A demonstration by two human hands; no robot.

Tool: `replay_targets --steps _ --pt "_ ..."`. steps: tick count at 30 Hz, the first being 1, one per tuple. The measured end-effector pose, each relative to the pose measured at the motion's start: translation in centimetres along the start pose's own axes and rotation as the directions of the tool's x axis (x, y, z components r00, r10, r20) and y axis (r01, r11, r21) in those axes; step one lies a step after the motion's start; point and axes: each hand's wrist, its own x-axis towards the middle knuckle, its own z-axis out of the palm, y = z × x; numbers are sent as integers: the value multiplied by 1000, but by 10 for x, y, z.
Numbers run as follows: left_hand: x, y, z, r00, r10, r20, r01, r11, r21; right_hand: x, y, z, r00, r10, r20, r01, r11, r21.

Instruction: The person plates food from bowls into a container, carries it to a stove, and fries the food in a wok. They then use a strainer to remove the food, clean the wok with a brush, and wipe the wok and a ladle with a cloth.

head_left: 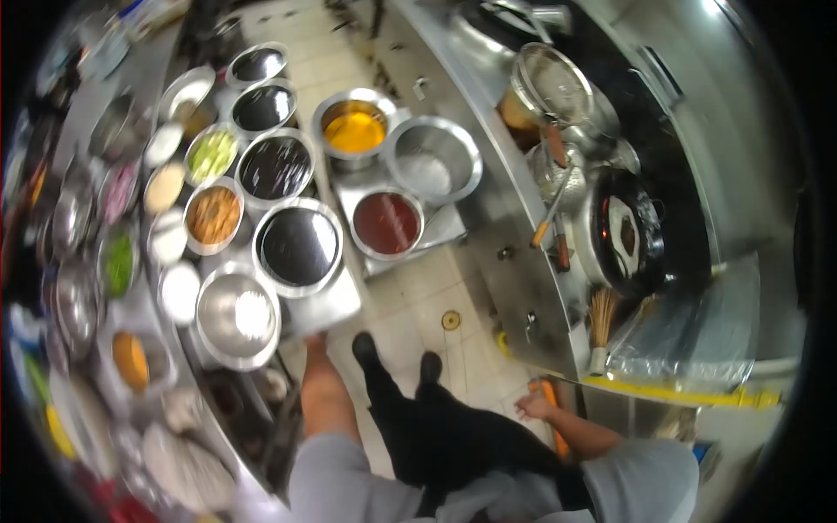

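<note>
My left hand [316, 338] is at the edge of the steel counter [327, 305], close to a shiny, empty-looking steel bowl [218, 336]. Its fingers are blurred and partly hidden, so whether they grip the edge cannot be told. Beyond it stand a pot of dark liquid [301, 248] and a bowl of orange-brown pieces [214, 218]. My right hand [534, 405] hangs low at my side, fingers apart and holding nothing visible. An orange bar [551, 397] shows just behind it.
On a low stand are a pot of red sauce [388, 224], a pot of yellow liquid [355, 131] and an empty-looking pot [432, 161]. To the right, the cooking line holds a wok [623, 231], strainer [554, 83] and bamboo brush [602, 318]. A yellow pipe [689, 397] runs along its near end.
</note>
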Motion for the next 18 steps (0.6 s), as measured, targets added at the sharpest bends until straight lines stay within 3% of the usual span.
replay_targets --steps 2,6,9,10,11,13,18 --pt "29 6 3 979 -202 37 205 963 -174 -19 -14 11 990 138 4 -138 988 -68" --pt "55 10 11 944 -323 70 329 899 -288 -9 -24 47 972 232 39 -230 972 -50" --pt "61 10 9 922 -380 72 379 854 -357 6 -46 58 993 34 115 -7 973 -230" --pt "60 9 9 915 -397 73 394 838 -377 7 -56 67 996 65 61 -62 997 -54" --pt "57 7 7 907 -415 73 408 821 -400 9 -64 72 996 70 59 -69 997 -33" --pt "52 6 5 894 -442 72 426 791 -440 12 -81 77 993 -110 40 108 993 46" --pt "28 6 -6 853 -518 57 456 689 -563 -5 -144 48 999 -46 4 45 991 130"
